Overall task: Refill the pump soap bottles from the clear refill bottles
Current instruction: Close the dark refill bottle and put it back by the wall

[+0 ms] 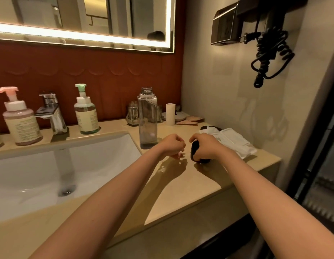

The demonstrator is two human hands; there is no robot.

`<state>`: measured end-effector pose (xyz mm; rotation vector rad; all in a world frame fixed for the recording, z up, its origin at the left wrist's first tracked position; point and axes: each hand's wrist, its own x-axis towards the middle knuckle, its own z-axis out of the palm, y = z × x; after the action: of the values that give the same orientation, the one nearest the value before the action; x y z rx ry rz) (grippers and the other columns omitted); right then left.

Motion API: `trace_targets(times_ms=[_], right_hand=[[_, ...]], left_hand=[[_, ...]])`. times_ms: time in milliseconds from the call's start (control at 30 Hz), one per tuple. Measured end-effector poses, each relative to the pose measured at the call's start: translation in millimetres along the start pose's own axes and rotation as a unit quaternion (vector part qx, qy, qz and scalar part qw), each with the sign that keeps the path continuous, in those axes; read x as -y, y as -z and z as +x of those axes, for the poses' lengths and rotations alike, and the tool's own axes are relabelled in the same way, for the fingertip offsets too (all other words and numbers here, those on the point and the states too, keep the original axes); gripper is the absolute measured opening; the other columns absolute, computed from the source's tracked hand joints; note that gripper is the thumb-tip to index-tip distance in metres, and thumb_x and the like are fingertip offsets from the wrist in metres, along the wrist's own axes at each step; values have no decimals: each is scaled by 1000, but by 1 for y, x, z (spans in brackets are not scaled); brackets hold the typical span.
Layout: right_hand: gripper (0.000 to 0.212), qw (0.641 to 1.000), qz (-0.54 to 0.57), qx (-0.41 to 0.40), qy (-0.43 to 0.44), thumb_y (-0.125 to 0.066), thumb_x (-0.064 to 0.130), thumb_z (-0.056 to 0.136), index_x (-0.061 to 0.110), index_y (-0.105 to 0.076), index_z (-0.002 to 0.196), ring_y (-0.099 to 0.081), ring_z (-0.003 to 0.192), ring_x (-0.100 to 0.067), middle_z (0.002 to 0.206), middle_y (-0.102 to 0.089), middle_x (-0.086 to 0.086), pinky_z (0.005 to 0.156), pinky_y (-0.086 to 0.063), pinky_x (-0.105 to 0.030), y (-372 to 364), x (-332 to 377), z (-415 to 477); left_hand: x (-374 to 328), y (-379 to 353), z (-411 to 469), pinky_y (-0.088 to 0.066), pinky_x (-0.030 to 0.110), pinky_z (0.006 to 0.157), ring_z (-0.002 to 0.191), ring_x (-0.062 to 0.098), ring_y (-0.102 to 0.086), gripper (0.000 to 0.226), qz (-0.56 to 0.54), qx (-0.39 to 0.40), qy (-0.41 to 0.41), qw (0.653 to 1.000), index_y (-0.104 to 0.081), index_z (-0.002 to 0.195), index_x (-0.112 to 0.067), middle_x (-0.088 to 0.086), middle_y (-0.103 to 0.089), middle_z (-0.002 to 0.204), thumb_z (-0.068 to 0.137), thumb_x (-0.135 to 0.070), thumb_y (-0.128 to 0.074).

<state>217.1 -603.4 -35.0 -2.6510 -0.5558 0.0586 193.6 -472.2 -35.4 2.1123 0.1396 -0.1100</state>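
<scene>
**Key relation.** Clear refill bottle point(147, 118) is standing upright on the table point(181, 184), just right of the sink point(50, 165) rim. Its long axis is running vertical, cap is off, and contents are looking nearly gone. It is sitting beyond and slightly left of both hands. Left hand point(172, 146) is the nearer one, w/ the bottle base close to its knuckles but not touching.

**Left hand.** Fingers are curling under, narrow, w/ nothing showing in the grip. Fingertips are hovering at or just above the table top.

**Right hand.** Right hand point(205, 146) is gripping a dark rounded item point(194, 151) and holding it down on the table, beside a white cloth point(233, 143) toward the right edge. Item is prob. the bottle cap, but this cannot be confirmed.

**Pump bottles.** 2 units, pink-top point(18, 118) and green-top point(85, 111), are standing along the back edge, either side of the faucet point(50, 113), well apart from both hands. Both pumps are looking seated.
</scene>
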Motion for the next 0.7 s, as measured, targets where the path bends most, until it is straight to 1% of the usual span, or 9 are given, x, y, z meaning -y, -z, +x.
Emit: trace_targets(times_ms=[100, 167, 267, 367, 433, 500, 533, 600, 700], right_hand=[[59, 983, 165, -78, 25, -74, 5, 71, 16, -51, 124, -49, 114, -24, 121, -50, -4, 88, -51, -31, 9, 13, 4], [56, 943, 316, -95, 47, -74, 1, 70, 16, -53, 119, -53, 111, -26, 116, -52, -4, 89, -53, -38, 12, 26, 8], [51, 896, 425, -99, 82, -73, -1, 73, 19, -53, 115, -54, 108, -25, 113, -53, -3, 84, -53, -33, 9, 46, 13], [52, 881, 449, -96, 113, -73, 2, 74, 19, -51, 118, -53, 106, -21, 118, -53, -5, 85, -51, -31, 3, 67, 18], [50, 881, 447, -70, 138, -66, -1, 78, 19, -47, 120, -52, 106, -21, 118, -52, -7, 83, -50, -29, 0, 80, 21], [47, 873, 461, -52, 152, -53, -6, 82, 15, -44, 123, -50, 104, -21, 115, -50, -10, 74, -46, -22, -5, 95, 27], [46, 870, 466, -70, 144, -51, -7, 83, 13, -43, 124, -48, 104, -19, 116, -50, -9, 72, -44, -21, -8, 97, 28], [47, 874, 452, -145, 105, -55, -5, 82, 12, -42, 124, -47, 110, -18, 122, -49, -6, 78, -42, -24, -17, 107, 37], [63, 904, 372, -206, 39, -68, 13, 79, 15, -33, 131, -44, 117, -21, 131, -42, -6, 85, -43, -29, -36, 125, 53]], left_hand=[[0, 8, -7, -47, 25, 67, 70, 15, -52, 48, -68, 35, 25, 997, -38, 134, -6, 17, -52, 112, 100, -40, -31], [1, 14, -9, -44, 26, 62, 70, 17, -51, 56, -166, 69, 18, 984, -43, 126, -13, 14, -53, 102, 96, -56, -24], [-1, 28, -15, -40, 21, 50, 67, 15, -52, 55, -300, 45, 14, 953, -50, 116, -13, 12, -57, 94, 94, -58, -27], [-1, 53, -22, -39, 20, 55, 73, 14, -53, 50, -306, -15, 17, 952, -55, 106, -13, 9, -57, 87, 93, -57, -35], [3, 70, -27, -44, 21, 63, 81, 16, -55, 42, -269, -46, 12, 962, -55, 108, -14, 9, -58, 96, 92, -51, -43], [9, 91, -34, -44, 21, 62, 83, 16, -53, 40, -238, -78, 13, 968, -52, 113, -12, 11, -57, 105, 90, -45, -50], [9, 96, -36, -42, 20, 60, 82, 15, -52, 41, -231, -87, 14, 969, -51, 115, -11, 12, -57, 107, 88, -42, -53], [12, 115, -40, -41, 21, 60, 86, 16, -51, 48, -235, -131, 13, 963, -51, 120, -9, 12, -58, 111, 85, -40, -58], [13, 142, -42, -47, 25, 76, 88, 16, -53, 49, -221, -196, 0, 955, -51, 120, -8, 12, -60, 111, 84, -39, -60]])
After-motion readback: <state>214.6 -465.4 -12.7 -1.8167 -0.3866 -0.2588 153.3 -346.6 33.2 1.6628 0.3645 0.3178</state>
